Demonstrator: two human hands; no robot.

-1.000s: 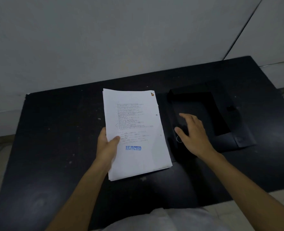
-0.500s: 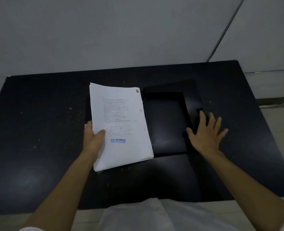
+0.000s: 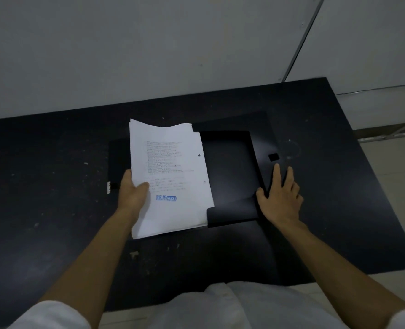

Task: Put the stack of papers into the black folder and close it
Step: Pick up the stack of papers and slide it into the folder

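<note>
Risk of sheets fanning out: left hand (image 3: pixel 135 194) pinches white printed paper stack (image 3: pixel 170 179) by its left edge, overlapping open black plastic folder (image 3: pixel 230 172), while right hand (image 3: pixel 281 195) lies flat, open, on right flap.

The open folder (image 3: pixel 230 172) lies on the table (image 3: pixel 54 186) toward its far middle. The stack of papers (image 3: pixel 170 179) covers the folder's left part, held at its left edge by the left hand (image 3: pixel 132 193); the right hand (image 3: pixel 282 193) rests flat on the folder's right flap
</note>
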